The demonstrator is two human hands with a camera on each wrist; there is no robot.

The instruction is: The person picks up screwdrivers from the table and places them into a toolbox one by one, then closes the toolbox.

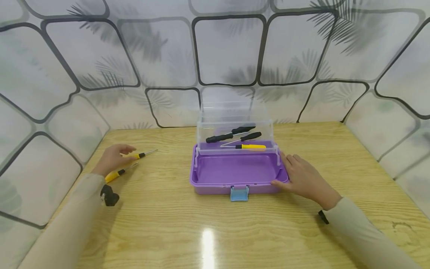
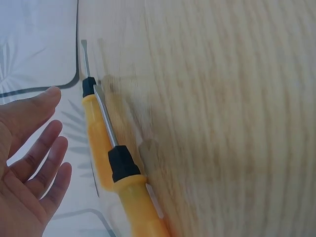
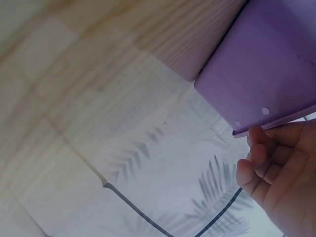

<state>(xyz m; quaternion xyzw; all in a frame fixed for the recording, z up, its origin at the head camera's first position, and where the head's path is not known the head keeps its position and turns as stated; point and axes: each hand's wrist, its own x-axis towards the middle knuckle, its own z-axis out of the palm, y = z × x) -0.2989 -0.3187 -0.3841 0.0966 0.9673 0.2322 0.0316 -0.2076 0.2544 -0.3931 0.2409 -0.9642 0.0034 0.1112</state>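
My left hand (image 1: 112, 160) hovers over two yellow-handled screwdrivers at the table's left. In the left wrist view its fingers are spread and relaxed, apart from the near screwdriver (image 2: 140, 207) and the far screwdriver (image 2: 98, 138). Both have black collars; the far one shows a flat tip. An open purple toolbox (image 1: 193, 168) stands in the middle. My right hand (image 1: 304, 179) grips its right front corner, thumb on the front rim and fingers along the side wall. In the right wrist view, curled fingertips (image 3: 245, 170) sit by the purple rim; the thumb is hidden.
The toolbox's clear lid (image 1: 235, 114) stands raised at the back. Black-handled screwdrivers (image 1: 220, 138) and a yellow one (image 1: 253, 147) show at the clear plastic; inside or behind, I cannot tell. A blue latch (image 1: 239, 193) hangs in front. Patterned cloth (image 1: 228, 52) surrounds the wooden table (image 1: 161, 224).
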